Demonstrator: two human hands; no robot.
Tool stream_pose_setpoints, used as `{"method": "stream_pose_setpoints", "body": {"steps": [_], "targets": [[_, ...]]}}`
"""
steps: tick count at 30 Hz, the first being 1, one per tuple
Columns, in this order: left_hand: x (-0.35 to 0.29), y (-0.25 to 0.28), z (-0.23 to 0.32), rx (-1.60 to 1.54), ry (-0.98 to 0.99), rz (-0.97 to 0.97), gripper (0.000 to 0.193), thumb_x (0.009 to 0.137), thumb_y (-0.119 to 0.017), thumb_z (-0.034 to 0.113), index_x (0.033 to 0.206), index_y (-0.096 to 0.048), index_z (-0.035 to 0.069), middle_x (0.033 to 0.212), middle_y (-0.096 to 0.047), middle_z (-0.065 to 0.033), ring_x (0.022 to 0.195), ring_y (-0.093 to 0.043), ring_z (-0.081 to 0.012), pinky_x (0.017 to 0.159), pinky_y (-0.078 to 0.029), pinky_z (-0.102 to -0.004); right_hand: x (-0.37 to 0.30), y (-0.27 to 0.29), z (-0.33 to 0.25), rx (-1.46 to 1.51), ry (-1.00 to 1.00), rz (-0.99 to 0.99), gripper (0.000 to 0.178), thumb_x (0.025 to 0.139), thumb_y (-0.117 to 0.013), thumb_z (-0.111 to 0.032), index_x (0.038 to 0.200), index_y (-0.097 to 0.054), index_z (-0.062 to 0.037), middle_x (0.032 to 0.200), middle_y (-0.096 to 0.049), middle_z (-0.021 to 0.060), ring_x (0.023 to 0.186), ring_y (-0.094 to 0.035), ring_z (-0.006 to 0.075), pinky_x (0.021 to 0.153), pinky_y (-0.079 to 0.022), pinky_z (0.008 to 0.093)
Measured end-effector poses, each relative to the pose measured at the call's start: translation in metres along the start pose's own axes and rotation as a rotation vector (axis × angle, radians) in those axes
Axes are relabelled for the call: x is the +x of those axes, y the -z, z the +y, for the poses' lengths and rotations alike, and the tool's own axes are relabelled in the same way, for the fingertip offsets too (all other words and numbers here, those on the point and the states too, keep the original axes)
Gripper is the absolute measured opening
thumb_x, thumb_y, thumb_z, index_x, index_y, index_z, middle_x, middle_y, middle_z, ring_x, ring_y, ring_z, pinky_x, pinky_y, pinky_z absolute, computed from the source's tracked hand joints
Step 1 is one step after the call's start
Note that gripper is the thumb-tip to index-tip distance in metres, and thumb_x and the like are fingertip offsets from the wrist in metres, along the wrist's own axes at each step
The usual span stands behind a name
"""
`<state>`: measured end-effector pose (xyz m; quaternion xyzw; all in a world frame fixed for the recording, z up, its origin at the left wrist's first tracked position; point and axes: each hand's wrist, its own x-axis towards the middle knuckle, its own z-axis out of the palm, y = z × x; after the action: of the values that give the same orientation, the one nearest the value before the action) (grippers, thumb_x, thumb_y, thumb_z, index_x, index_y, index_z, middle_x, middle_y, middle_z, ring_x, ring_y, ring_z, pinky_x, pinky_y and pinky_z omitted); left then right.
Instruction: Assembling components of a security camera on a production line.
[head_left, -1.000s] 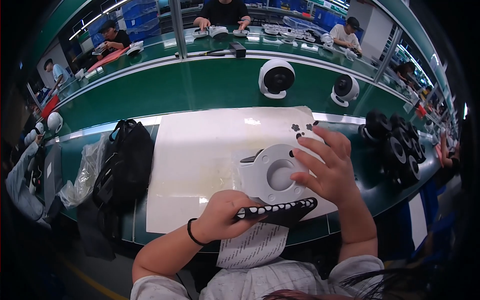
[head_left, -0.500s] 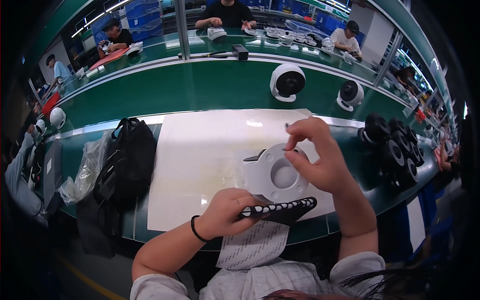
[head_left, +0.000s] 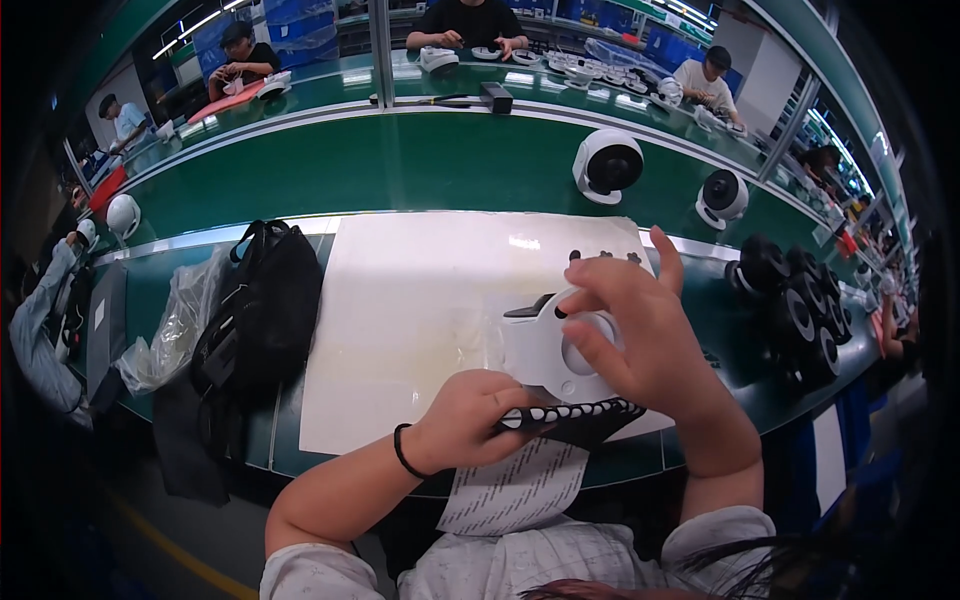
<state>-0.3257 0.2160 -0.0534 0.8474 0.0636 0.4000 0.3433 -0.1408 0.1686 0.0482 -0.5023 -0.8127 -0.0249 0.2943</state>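
A white round-based device part (head_left: pixel 545 355) lies on the pale work mat, its base with a round recess facing me. My right hand (head_left: pixel 640 325) is over its right side. Thumb and index finger close around a small black round pad (head_left: pixel 561 312) at the upper edge of the base; other fingers are curled, the little finger raised. My left hand (head_left: pixel 465 420) grips a black sheet with a row of white round spots (head_left: pixel 570 412), in front of the part. A printed white paper strip (head_left: pixel 515 487) hangs below it. Small dark pieces (head_left: pixel 605 257) show just beyond my right fingers.
The pale mat (head_left: pixel 400 300) covers the green bench. A black backpack (head_left: pixel 265 310) and clear plastic bag (head_left: pixel 185 320) lie left. Black ring-shaped parts (head_left: pixel 800 310) are piled right. Two white-and-black round devices (head_left: pixel 610 165) stand beyond the mat. Other people work across the bench.
My right hand has come down from above the part, bringing the black pad to the base's upper edge, and its little finger has lifted. My left hand keeps hold of the sheet. The view shifted slightly.
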Motion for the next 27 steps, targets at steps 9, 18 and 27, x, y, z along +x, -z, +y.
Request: {"method": "stream_pose_setpoints", "body": {"steps": [9,18,27], "targets": [[-0.003,0.002,-0.008,0.091,-0.030,-0.077,0.025,0.063,-0.068,0.005,0.086,-0.059,0.005,0.078,-0.060,-0.0095,0.066,-0.059,-0.0268,0.057,-0.046,-0.0314,-0.027,-0.001,-0.004,0.015,0.060,0.094,0.037,0.072,-0.061,-0.003,0.107,-0.051,-0.0069,0.095,-0.053,0.0077,0.089,-0.054,0.0207,0.093,-0.029,0.0402],[-0.004,0.007,-0.013,0.138,-0.051,-0.120,0.027,0.061,-0.068,0.005,0.086,-0.060,0.005,0.081,-0.060,-0.0098,0.068,-0.059,-0.0283,0.059,-0.047,-0.0330,-0.038,-0.020,-0.023,0.558,-0.167,-0.043,0.049,0.073,-0.046,0.014,0.117,-0.044,-0.0076,0.097,-0.046,0.0087,0.082,-0.048,0.0191,0.074,-0.043,0.0268],[-0.006,0.011,-0.016,0.138,-0.060,-0.128,0.030,0.062,-0.064,0.011,0.091,-0.061,0.009,0.071,-0.056,-0.0080,0.064,-0.056,-0.0273,0.057,-0.044,-0.0358,-0.033,-0.024,-0.024,0.430,-0.095,-0.016,0.051,0.070,-0.052,0.011,0.117,-0.047,-0.0094,0.089,-0.055,0.0058,0.080,-0.050,0.0239,0.078,-0.035,0.0334]]}}
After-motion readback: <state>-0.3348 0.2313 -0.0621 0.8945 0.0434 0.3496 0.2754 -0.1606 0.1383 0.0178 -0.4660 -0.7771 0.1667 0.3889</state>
